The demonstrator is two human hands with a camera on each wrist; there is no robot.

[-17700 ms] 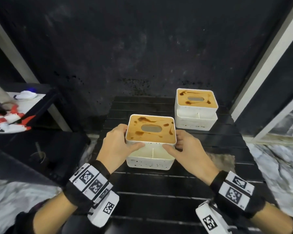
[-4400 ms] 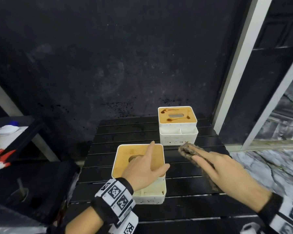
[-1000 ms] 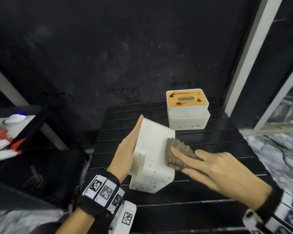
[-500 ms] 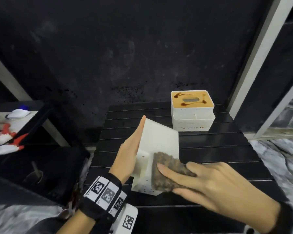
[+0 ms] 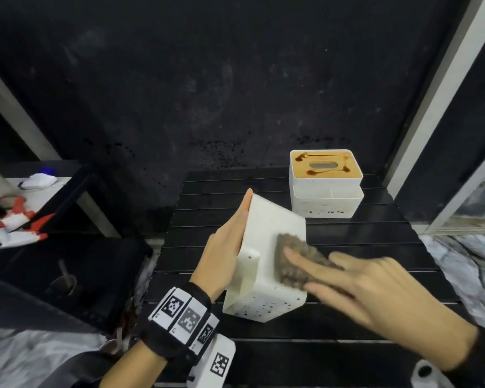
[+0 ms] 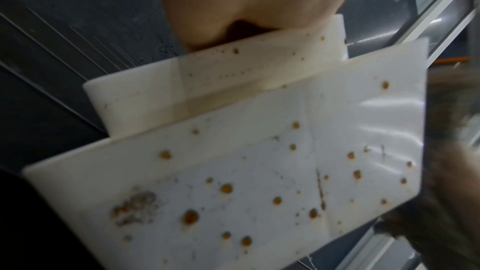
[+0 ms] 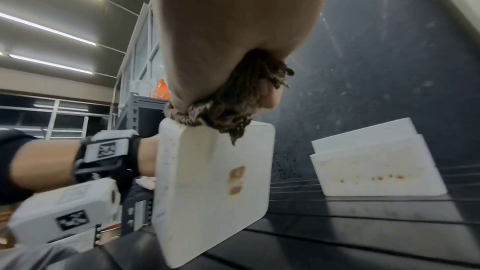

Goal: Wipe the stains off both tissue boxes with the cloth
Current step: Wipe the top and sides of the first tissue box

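The near white tissue box (image 5: 272, 228) is tipped onto its side on the black slatted table (image 5: 347, 242). My left hand (image 5: 227, 242) lies flat against its left face, fingers straight. My right hand (image 5: 319, 268) presses a brown cloth (image 5: 291, 256) onto the upturned face with straight fingers. The left wrist view shows orange-brown spots on the box's (image 6: 259, 171) speckled side, with the cloth (image 6: 454, 151) at the right edge. The far tissue box (image 5: 326, 203) stands upright at the back right, dark streaks on its orange lid (image 5: 324, 166).
A black shelf at the left carries red and white items (image 5: 14, 225) and a white object (image 5: 37, 180). A dark wall rises right behind the table. A white frame post (image 5: 431, 93) stands close to the far box. Marble floor lies on both sides.
The cloth slid down the upturned face towards me, then back up towards its middle. The box stays tipped under my left hand; 4.4 s ago it stood upright.
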